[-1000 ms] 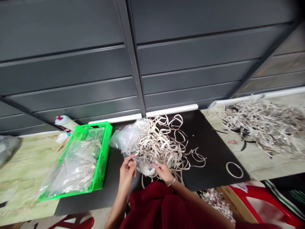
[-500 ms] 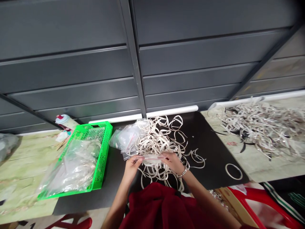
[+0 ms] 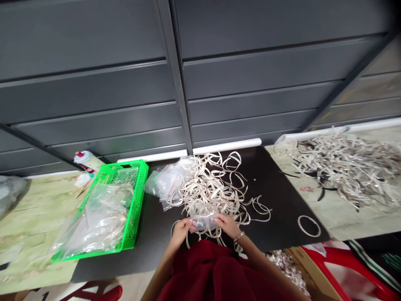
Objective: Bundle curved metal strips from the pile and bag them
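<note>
A clear plastic bag point(image 3: 204, 220) is stretched between my two hands, low over the black mat; whitish bands show at its far side. My left hand point(image 3: 182, 230) pinches the bag's left side, and my right hand point(image 3: 227, 223), with a bracelet at the wrist, grips its right side. Beyond them lies a tangled heap of pale curved bands point(image 3: 213, 184), partly hidden by the bag. Empty-looking clear bags point(image 3: 167, 182) lie against the left of the heap.
A green basket point(image 3: 135, 209) with filled clear bags stands left. One pale ring point(image 3: 308, 226) lies on the right of the black mat point(image 3: 282, 209). Another band pile point(image 3: 354, 167) is far right. A lidded cup point(image 3: 89, 159) stands behind the basket.
Both hands have come down nearer my body with the bag. The bag, earlier a narrow strip between my fingers, now shows more of its surface, with bands visible at its far side.
</note>
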The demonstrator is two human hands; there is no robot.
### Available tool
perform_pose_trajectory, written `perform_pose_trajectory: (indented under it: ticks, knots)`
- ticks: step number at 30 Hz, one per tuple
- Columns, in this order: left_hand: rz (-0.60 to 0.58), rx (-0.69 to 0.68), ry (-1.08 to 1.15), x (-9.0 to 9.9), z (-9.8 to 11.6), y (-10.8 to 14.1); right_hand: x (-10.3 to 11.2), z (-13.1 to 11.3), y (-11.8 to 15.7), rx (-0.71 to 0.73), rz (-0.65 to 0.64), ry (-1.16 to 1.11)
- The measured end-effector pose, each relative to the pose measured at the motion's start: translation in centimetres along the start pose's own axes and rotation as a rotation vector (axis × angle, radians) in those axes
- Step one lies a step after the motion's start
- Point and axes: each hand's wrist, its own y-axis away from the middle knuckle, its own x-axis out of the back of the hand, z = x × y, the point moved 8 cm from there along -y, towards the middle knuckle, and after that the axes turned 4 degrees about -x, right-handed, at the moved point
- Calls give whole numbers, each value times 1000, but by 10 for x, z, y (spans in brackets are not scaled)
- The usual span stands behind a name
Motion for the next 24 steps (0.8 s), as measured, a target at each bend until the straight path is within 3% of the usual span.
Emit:
perform_pose_trajectory:
  ticks: [6, 11, 13, 16, 19, 24]
  knots:
    - [77, -67, -37, 6, 14, -6, 13, -5, -3, -35, 33, -84]
    - [143, -193, -158, 20, 58, -5, 19, -23, 0, 9, 46, -78]
    - [111, -281, -255, 11, 83, -6, 15, -31, 0, 47, 24, -64]
    - [-16, -352, -359, -18, 108, -8, 7, -40, 0, 96, -10, -39]
    - [-30, -313, -345, -34, 109, -13, 2, -39, 0, 119, -23, -26]
    - [18, -237, -306, -32, 92, -19, 7, -29, 0, 99, -6, -35]
